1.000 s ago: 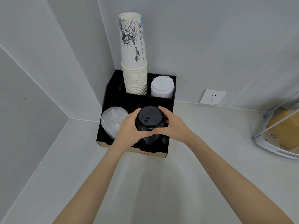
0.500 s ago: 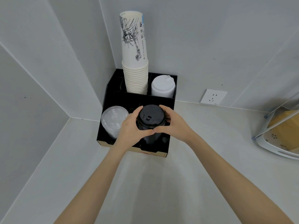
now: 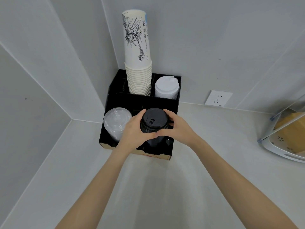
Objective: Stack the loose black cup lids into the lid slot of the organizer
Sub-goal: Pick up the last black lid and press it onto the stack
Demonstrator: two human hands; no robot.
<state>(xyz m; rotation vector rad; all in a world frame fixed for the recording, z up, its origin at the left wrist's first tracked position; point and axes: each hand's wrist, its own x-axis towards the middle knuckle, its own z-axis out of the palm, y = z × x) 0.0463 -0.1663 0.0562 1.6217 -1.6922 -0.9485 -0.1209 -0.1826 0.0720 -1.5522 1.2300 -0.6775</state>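
A stack of black cup lids point(image 3: 153, 120) stands in the front right slot of the black organizer point(image 3: 175, 106), which sits in the counter's corner. My left hand point(image 3: 134, 129) wraps the stack's left side and my right hand point(image 3: 177, 128) wraps its right side. The thumbs meet at the front of the stack. The lower lids are partly hidden by my fingers and the slot wall.
Clear lids point(image 3: 116, 121) fill the front left slot. A tall stack of white paper cups point(image 3: 138, 66) and white lids point(image 3: 166, 87) stand in the back slots. A wall socket point(image 3: 218, 98) is to the right, and a white rack point(image 3: 287, 139) at the right edge.
Both hands stay around the black lid stack. The stack has sunk very slightly into the slot; little else differs.
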